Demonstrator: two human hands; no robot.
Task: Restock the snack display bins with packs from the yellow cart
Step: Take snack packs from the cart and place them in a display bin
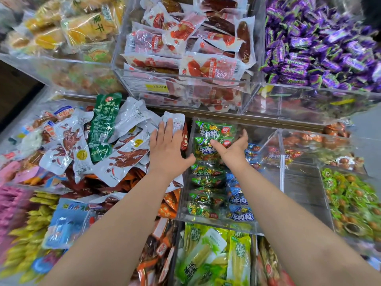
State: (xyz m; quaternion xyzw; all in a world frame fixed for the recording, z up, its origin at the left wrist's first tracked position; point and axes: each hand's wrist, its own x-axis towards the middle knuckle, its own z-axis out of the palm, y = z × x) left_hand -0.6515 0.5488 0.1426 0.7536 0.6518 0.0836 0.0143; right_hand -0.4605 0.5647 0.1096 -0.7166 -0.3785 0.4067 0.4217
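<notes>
Evidently the left hand (167,147) lies flat on white vacuum-sealed packs (132,117) just left of the clear acrylic bin (261,131). The right hand (235,145), spread and empty, hovers over its green foil packs (208,129). These look like light, slick pouches, probably best pinched at the sealed edges.

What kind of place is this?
Probably a shop's loose-snack aisle: clear bins heaped with sealed snack packs, a yellow price label on one bin front, purple candies piled in bulk.
</notes>
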